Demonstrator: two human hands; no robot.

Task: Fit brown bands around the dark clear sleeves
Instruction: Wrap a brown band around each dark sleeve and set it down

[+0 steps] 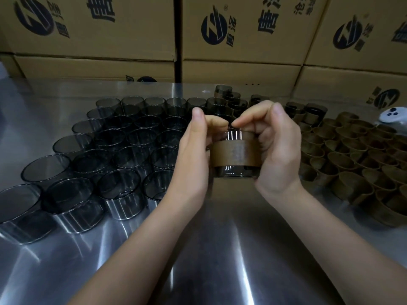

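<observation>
over the mid worktop [220,238] the left hand [193,148] and right hand [277,150] curl their fingers [244,122] round one dark clear sleeve [235,172], seemingly to square the brown band [231,154] at its waist, with bare sleeves [123,155] massed left and loose bands [352,164] right, likely for easy reach.

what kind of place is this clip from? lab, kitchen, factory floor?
Most likely a small assembly or packing workshop: printed cardboard cartons stacked behind a steel table, batches of dark clear sleeves on one side and brown bands on the other, and the left hand and right hand holding one banded sleeve.
</observation>
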